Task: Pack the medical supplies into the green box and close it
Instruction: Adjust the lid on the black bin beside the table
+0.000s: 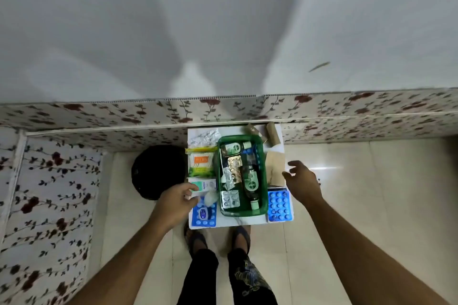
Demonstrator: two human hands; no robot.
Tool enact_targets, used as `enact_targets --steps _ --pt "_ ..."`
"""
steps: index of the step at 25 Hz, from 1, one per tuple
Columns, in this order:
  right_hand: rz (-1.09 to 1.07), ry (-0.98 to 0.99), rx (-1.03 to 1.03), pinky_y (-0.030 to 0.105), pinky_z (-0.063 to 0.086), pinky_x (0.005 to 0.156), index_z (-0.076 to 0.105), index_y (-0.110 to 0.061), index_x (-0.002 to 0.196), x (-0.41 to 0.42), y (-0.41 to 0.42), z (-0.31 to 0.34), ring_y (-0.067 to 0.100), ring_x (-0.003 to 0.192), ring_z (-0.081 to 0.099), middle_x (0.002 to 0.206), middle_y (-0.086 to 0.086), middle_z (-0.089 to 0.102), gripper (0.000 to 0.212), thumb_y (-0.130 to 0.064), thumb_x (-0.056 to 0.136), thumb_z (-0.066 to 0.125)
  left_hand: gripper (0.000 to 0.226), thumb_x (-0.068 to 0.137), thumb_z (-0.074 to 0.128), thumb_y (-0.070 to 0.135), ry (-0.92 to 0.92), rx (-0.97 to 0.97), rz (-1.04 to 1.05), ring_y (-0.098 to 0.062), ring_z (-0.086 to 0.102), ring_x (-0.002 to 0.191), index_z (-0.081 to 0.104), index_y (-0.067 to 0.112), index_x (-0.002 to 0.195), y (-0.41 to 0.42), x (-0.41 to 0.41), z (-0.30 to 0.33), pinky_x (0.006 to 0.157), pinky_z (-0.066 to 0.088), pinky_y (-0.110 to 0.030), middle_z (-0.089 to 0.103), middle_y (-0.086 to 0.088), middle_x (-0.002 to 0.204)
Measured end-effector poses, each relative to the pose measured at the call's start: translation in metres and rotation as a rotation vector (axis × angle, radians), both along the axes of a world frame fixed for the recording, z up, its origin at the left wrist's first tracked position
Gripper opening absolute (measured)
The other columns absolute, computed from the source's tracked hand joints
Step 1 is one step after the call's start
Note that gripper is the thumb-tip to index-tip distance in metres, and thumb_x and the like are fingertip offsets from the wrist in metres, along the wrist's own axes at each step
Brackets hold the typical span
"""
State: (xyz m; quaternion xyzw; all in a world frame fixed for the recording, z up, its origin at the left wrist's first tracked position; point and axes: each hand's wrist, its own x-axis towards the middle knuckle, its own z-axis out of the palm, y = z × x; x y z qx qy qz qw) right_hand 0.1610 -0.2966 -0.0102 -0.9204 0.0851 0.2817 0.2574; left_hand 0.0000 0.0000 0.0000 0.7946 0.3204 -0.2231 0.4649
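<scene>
1. Currently the green box (243, 176) stands open at the middle of the small white desk (275, 220); all places below are given relative to this box.
2. Packed so far, inside the box: a dark bottle with a green label (250, 183) lying lengthwise, a second smaller bottle (231, 149) at the far end, silver blister strips (230, 198) at the near left corner, and further foil strips in the middle.
3. Left outside, to the left of the box: a green-and-white packet with an orange label (200, 161), a white carton (205, 184) nearer the person, a small clear bag (209, 198) and a blue blister card (205, 215) at the near left.
4. Left outside, to the right of the box: a blue blister card (278, 204) at the near right, a beige pad (275, 167) alongside, and two brownish rolls (272, 134) beyond the far right corner. A foil sheet (204, 135) lies beyond the far left corner.
5. Judgement: packing is roughly half done; several items remain, and closing is not yet started. No lid is identifiable in view.
6. Left hand (177, 202): grip partly curled over the white carton and clear bag, left of the box; whether it actually clasps either cannot be told.
7. Right hand (302, 182): grip released, fingers spread, holding nothing, hovering just right of the box beside the beige pad.
8. Surroundings: pale glossy floor tiles (359, 181), floral-patterned panels (99, 116) behind and left of the box, a plain white wall above, and a round black object (158, 171) on the floor left of the desk.
</scene>
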Motion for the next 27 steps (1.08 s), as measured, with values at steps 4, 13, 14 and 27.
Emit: enact_targets --steps 4,13,14,27 --pt "-0.081 0.078 -0.048 0.042 0.048 0.090 0.043 -0.014 0.141 0.001 0.004 -0.051 0.034 0.117 0.058 0.133 0.016 0.059 0.065 -0.039 0.086 0.067 0.048 0.072 0.075 0.048 0.013 0.233 -0.313 -0.015 0.065 0.093 0.065 0.030 0.115 -0.017 0.001 -0.041 0.081 0.054 -0.034 0.066 0.006 0.106" --pt "-0.210 -0.057 -0.058 0.036 0.050 0.079 0.059 -0.017 0.119 -0.008 0.006 -0.091 0.030 0.100 0.063 0.121 0.011 0.060 0.048 -0.039 0.079 0.072 0.023 0.081 0.067 0.031 -0.115 0.489 -0.386 -0.023 0.065 0.087 0.066 0.024 0.103 -0.039 -0.002 -0.083 0.066 0.044 -0.028 0.069 0.003 0.093" --pt "-0.244 -0.065 -0.036 0.035 0.050 0.077 0.060 -0.015 0.115 -0.008 0.005 -0.091 0.030 0.098 0.064 0.118 0.010 0.063 0.042 -0.036 0.080 0.071 0.021 0.080 0.067 0.030 -0.126 0.472 -0.351 -0.022 0.065 0.084 0.067 0.023 0.099 -0.039 -0.003 -0.082 0.064 0.044 -0.028 0.068 0.003 0.089" --pt "-0.308 -0.327 0.144 0.028 0.037 0.069 0.064 -0.013 0.097 -0.014 0.052 0.081 0.020 0.081 0.058 0.087 -0.004 0.064 0.009 -0.020 0.091 0.061 0.026 0.074 0.069 0.001 -0.183 0.038 0.378 -0.002 0.053 0.051 0.053 0.021 0.069 0.035 0.004 -0.005 0.051 0.048 -0.027 0.062 0.002 0.061"
